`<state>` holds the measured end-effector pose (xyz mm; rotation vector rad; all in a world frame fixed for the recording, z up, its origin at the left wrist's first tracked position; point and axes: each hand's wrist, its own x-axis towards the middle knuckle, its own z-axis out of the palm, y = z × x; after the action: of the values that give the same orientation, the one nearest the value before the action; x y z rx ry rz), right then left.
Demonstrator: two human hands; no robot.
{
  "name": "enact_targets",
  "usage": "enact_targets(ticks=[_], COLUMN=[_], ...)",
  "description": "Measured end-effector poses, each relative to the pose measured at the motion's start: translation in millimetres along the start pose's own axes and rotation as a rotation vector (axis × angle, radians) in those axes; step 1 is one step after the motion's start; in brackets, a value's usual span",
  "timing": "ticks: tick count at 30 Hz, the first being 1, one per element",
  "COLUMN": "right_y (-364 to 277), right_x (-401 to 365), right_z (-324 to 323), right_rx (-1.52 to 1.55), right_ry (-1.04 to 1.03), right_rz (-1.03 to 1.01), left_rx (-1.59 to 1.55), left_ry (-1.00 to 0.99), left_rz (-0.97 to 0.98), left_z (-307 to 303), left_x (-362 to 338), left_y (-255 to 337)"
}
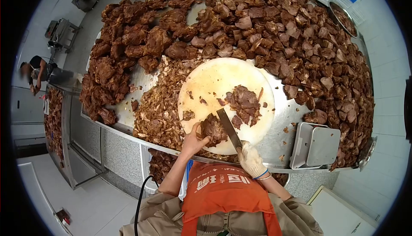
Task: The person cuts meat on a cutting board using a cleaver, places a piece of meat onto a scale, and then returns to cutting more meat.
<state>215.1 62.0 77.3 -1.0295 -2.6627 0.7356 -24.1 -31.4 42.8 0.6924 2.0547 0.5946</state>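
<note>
My bare left hand (pixel 194 141) grips a chunk of brown cooked meat (pixel 213 130) at the near edge of a round cutting board (pixel 210 75). In a white glove, my right hand (pixel 251 159) is closed around the handle of a knife (pixel 228 128). Its broad blade points up and to the left over the board, right beside the chunk. Past the blade lies a small heap of sliced meat (pixel 244 103), with scattered scraps around it on the board.
Large brown pieces (pixel 107 64) pile up at the left, cut chunks (pixel 309 43) at the right. Small shreds (pixel 156 111) lie left of the board. A scale (pixel 315 146) stands at the right front edge. Below the table is a meat-filled crate (pixel 146 167). Another person (pixel 40 71) stands far left.
</note>
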Motion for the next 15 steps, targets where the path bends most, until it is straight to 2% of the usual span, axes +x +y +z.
enact_targets(ticks=[1,4,6,7,9,12,14,15], right_y=[-1,-9,-13,-14,-10,-11,-18,-23], right_x=[2,0,-1,-3,-5,-7,-8,-7], right_z=[-2,-4,0,2,10,11,5,-2], right_rx=[0.108,0.038,0.028,0.023,0.042,0.034,0.0,-0.123], right_ry=[-0.044,-0.09,-0.08,-0.07,-0.057,-0.054,-0.064,-0.06], right_rz=[0.08,0.05,0.011,-0.024,-0.048,-0.074,-0.068,-0.138], left_rx=[0.015,0.035,0.179,0.175,-0.039,-0.163,-0.182,-0.182], left_ry=[-0.017,-0.033,0.291,0.289,0.119,0.116,0.041,0.048], left_rz=[-0.022,-0.053,0.132,0.13,-0.036,-0.079,-0.111,-0.103], left_z=[4,24,41,42,39,40,40,42], left_x=[1,9,8,8,5,-6,-5,-4], left_y=[-2,-26,-31,-28,-17,-1,-1,-1])
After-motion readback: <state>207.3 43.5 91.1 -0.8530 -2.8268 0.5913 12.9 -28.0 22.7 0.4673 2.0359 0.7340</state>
